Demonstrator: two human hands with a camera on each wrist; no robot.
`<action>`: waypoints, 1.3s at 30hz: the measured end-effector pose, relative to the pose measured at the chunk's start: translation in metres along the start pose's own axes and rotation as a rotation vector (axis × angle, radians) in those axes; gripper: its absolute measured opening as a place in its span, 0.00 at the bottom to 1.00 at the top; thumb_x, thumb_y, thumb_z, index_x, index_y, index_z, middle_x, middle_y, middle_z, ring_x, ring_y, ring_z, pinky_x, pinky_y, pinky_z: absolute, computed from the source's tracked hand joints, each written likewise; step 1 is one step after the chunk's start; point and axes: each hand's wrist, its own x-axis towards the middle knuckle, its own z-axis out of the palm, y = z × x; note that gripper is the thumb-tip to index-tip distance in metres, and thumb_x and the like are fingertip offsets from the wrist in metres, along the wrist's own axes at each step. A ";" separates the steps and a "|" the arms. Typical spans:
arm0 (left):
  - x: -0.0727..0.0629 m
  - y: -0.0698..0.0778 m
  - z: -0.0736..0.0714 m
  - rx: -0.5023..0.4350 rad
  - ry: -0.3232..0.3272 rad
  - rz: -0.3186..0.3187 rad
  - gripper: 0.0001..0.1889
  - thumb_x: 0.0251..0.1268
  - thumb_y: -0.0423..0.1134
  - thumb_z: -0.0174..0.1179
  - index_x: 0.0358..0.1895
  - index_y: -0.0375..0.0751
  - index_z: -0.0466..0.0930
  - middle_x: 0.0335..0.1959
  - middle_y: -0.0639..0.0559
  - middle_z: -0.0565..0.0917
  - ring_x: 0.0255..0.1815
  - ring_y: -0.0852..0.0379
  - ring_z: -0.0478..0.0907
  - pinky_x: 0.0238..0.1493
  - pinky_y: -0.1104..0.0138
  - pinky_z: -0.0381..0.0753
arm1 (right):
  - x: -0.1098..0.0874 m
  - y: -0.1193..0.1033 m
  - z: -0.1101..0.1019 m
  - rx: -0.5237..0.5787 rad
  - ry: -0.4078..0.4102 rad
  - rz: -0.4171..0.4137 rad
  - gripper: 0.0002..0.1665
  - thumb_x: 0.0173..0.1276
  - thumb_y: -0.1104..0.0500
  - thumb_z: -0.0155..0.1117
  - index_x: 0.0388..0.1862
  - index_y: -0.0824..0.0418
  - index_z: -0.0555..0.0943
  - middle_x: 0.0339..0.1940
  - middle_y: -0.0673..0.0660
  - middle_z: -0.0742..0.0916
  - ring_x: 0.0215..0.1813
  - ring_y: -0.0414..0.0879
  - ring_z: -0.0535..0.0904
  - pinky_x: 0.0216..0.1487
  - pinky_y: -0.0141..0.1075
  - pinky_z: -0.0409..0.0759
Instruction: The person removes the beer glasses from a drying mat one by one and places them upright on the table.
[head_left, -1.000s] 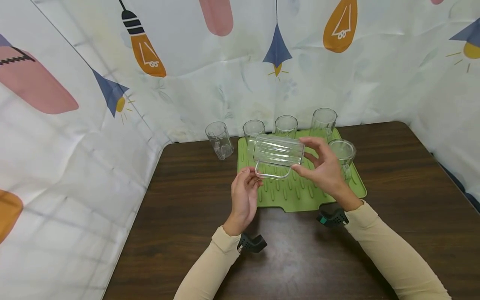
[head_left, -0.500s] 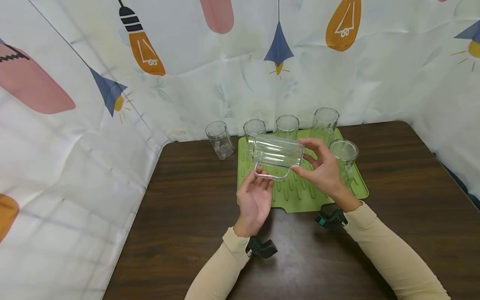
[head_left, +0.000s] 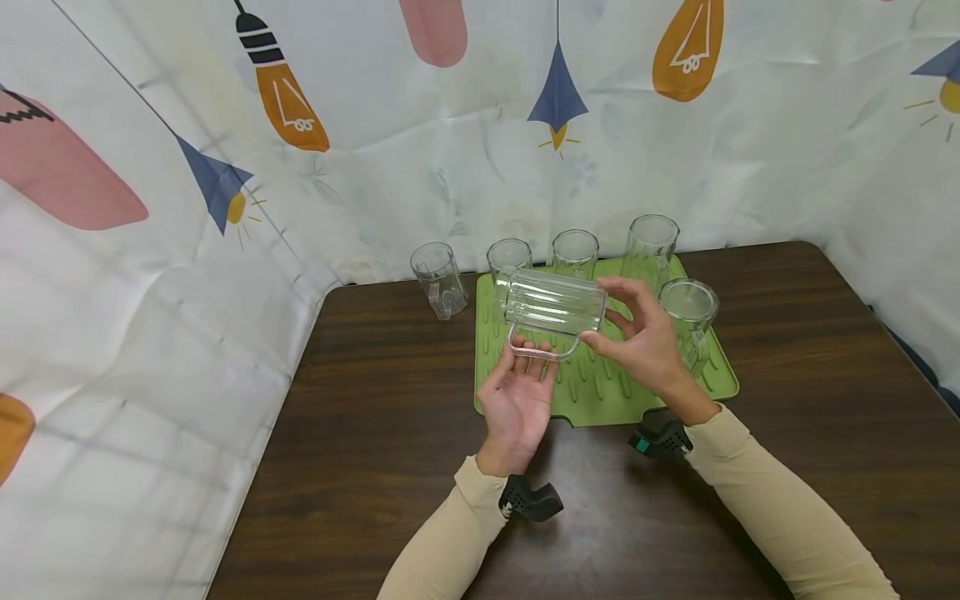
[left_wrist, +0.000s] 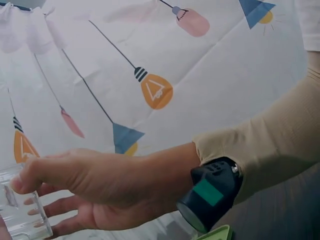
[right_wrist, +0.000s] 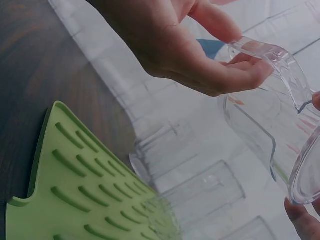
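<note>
A clear glass mug lies sideways in the air above a green drying mat. My right hand grips it at its right end, thumb below and fingers above. The mug's handle points down toward me. Palm up under the handle is my left hand, its fingers extended and overlapping the handle. In the right wrist view the left hand has thumb and fingertips right at the handle. The left wrist view shows the right hand with fingers spread around the mug.
Several upright glass mugs stand on the mat, including a back one and one at its right side. Another glass mug stands on the dark wooden table left of the mat. A patterned curtain hangs behind.
My left hand has turned palm up, its fingers have straightened, and it has moved right under the handle. The right hand and the mug have stayed nearly still.
</note>
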 end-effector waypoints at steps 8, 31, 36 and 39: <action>-0.002 0.002 0.004 -0.059 -0.034 -0.006 0.18 0.87 0.44 0.36 0.44 0.49 0.78 0.38 0.60 0.85 0.46 0.62 0.85 0.60 0.67 0.83 | -0.002 0.001 0.001 -0.024 0.000 0.021 0.46 0.50 0.87 0.69 0.69 0.67 0.71 0.67 0.44 0.77 0.72 0.41 0.73 0.67 0.23 0.79; -0.006 0.011 0.007 -0.088 -0.046 -0.064 0.25 0.88 0.45 0.31 0.39 0.49 0.81 0.35 0.60 0.87 0.45 0.61 0.86 0.60 0.67 0.82 | -0.002 -0.002 0.000 0.010 -0.033 0.038 0.44 0.53 0.87 0.66 0.71 0.77 0.64 0.68 0.45 0.76 0.71 0.36 0.74 0.68 0.25 0.80; -0.007 0.011 0.008 -0.100 -0.064 -0.068 0.24 0.87 0.42 0.34 0.38 0.48 0.83 0.34 0.59 0.88 0.45 0.61 0.87 0.62 0.67 0.81 | -0.002 -0.004 -0.001 0.017 -0.053 0.037 0.44 0.55 0.86 0.65 0.71 0.77 0.64 0.69 0.46 0.75 0.71 0.35 0.74 0.66 0.25 0.81; -0.008 0.011 0.008 -0.105 -0.096 -0.067 0.25 0.87 0.42 0.34 0.38 0.48 0.84 0.35 0.59 0.89 0.46 0.61 0.88 0.63 0.67 0.81 | -0.001 -0.006 -0.001 0.022 -0.067 0.041 0.43 0.57 0.85 0.65 0.72 0.77 0.63 0.70 0.47 0.75 0.70 0.35 0.75 0.65 0.25 0.81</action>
